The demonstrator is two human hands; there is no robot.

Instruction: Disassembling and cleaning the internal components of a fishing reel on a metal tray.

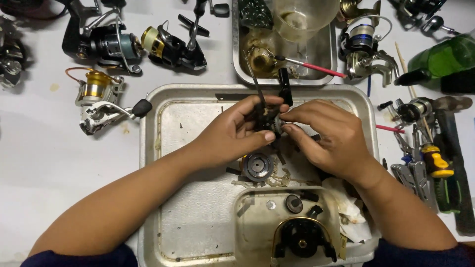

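A dark fishing-reel body, mid-disassembly, sits above the metal tray with the left hand closed around it as right hand fingers pinch a small part on its side, likely calling for careful twisting next.

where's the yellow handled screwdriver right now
In the head view the yellow-handled screwdriver lies on the table at the right, outside the metal tray, beside the grey pliers and below a silver spinning reel.

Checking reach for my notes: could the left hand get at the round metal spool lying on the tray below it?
Probably yes. The spool lies uncovered on the tray beside the left hand, but that hand grips the dark reel part.
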